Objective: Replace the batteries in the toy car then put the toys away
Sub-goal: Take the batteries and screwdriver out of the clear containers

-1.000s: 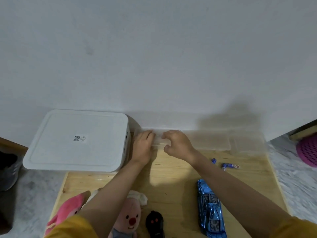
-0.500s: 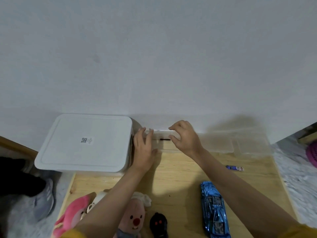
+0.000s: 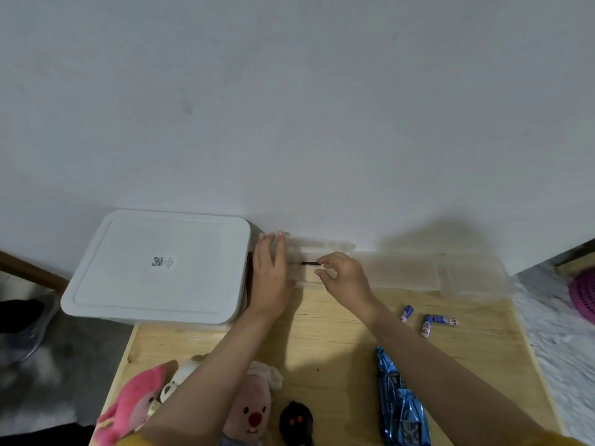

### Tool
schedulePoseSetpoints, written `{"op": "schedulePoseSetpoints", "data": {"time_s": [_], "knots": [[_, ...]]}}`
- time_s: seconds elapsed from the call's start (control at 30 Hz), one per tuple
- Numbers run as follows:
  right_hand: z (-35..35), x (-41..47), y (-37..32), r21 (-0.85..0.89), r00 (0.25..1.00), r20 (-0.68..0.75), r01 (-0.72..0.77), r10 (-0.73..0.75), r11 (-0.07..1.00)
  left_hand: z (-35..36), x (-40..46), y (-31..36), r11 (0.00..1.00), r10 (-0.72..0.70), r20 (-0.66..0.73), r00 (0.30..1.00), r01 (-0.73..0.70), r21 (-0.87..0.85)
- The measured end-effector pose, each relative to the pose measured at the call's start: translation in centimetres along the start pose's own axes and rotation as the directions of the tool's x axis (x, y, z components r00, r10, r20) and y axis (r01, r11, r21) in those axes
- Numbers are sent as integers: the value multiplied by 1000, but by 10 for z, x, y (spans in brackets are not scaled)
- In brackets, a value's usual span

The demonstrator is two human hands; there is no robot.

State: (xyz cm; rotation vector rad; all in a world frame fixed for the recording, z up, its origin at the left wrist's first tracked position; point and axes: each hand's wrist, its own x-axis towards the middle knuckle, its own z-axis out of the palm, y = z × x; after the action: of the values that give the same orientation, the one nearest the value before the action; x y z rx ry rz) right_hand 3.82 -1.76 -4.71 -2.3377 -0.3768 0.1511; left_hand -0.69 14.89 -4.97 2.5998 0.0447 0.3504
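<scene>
A small clear plastic box (image 3: 317,247) stands against the wall at the table's back, its lid lifted. My left hand (image 3: 269,275) lies flat against the box's left end. My right hand (image 3: 343,278) pinches a thin dark stick-like tool (image 3: 310,263) at the box's opening. The blue toy car (image 3: 399,403) lies near the front right of the wooden table (image 3: 322,336). Three blue batteries (image 3: 426,321) lie loose to the right. A black remote (image 3: 296,423) sits at the front edge.
A large white lidded bin (image 3: 161,268) stands at the left, beside the table. More clear boxes (image 3: 450,272) line the wall at right. Pink plush toys (image 3: 141,403) lie at the front left. A purple basket (image 3: 582,297) is at the far right.
The small box's lid has come up. My right hand moved from the lid to the opening and now pinches the dark tool. My left hand slid to the box's left end.
</scene>
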Motion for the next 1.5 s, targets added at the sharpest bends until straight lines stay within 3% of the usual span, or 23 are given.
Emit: {"op": "schedulePoseSetpoints", "data": {"time_s": [0.1, 0.27, 0.53, 0.77, 1.03, 1.23, 1.5], "knots": [[5, 16, -4, -33, 990, 106, -91, 94, 995, -1, 2, -1, 999, -14, 3, 1000, 14, -52], [17, 33, -5, -98, 961, 138, -227, 239, 969, 2, 3, -4, 996, -27, -6, 1000, 27, -82], [25, 38, -7, -248, 950, 94, -268, 298, 931, -2, 5, 0, 991, -36, -15, 999, 34, -131], [26, 40, -9, -350, 942, 165, -221, 293, 910, -5, 5, 0, 992, -33, 5, 999, 33, -124], [3, 21, -9, -128, 971, 157, -162, 181, 978, -6, 3, 1, 996, -34, 24, 999, 36, -87], [-17, -20, -5, -80, 1000, -12, 22, -23, 997, -12, 2, 6, 999, -34, 75, 997, 33, 3], [-38, -82, -24, 99, 971, -184, -136, 153, 986, -21, -14, 27, 984, -93, 176, 980, 64, 164]]}}
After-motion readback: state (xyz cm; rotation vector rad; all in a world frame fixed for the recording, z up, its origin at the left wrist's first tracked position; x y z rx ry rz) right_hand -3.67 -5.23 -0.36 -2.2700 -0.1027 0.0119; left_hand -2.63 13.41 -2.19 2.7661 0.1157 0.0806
